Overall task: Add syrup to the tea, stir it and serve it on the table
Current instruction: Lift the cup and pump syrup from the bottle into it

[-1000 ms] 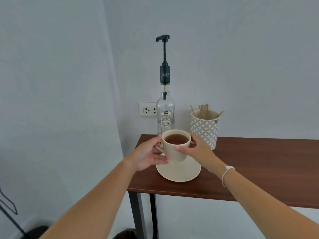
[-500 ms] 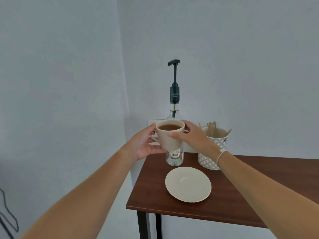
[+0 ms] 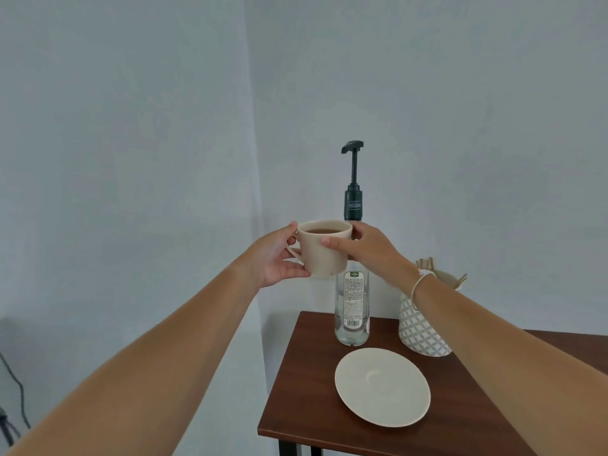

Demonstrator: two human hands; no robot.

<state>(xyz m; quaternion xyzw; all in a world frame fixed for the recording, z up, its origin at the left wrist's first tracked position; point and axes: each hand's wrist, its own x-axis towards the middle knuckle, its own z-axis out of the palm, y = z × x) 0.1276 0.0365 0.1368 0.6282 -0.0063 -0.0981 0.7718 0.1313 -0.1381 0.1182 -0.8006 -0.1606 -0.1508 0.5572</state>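
head view | L hand (image 3: 274, 258) grip curled round cup (image 3: 324, 248) at handle side | R hand (image 3: 365, 250) grip wrapped on cup's other side | cup held up in air before syrup bottle (image 3: 352, 307), below pump spout, brown tea inside | saucer (image 3: 382, 386) bare on table (image 3: 296, 406) | patterned holder (image 3: 419, 330) w/ wooden sticks

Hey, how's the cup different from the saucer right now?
The cup is held up in the air, gripped by the left hand and the right hand; the saucer lies on the table, untouched. The cup is deep and holds brown tea; the saucer is flat and bare. The cup shows in front of the syrup bottle; the saucer lies nearer than the bottle's base. Both are the same plain cream colour.
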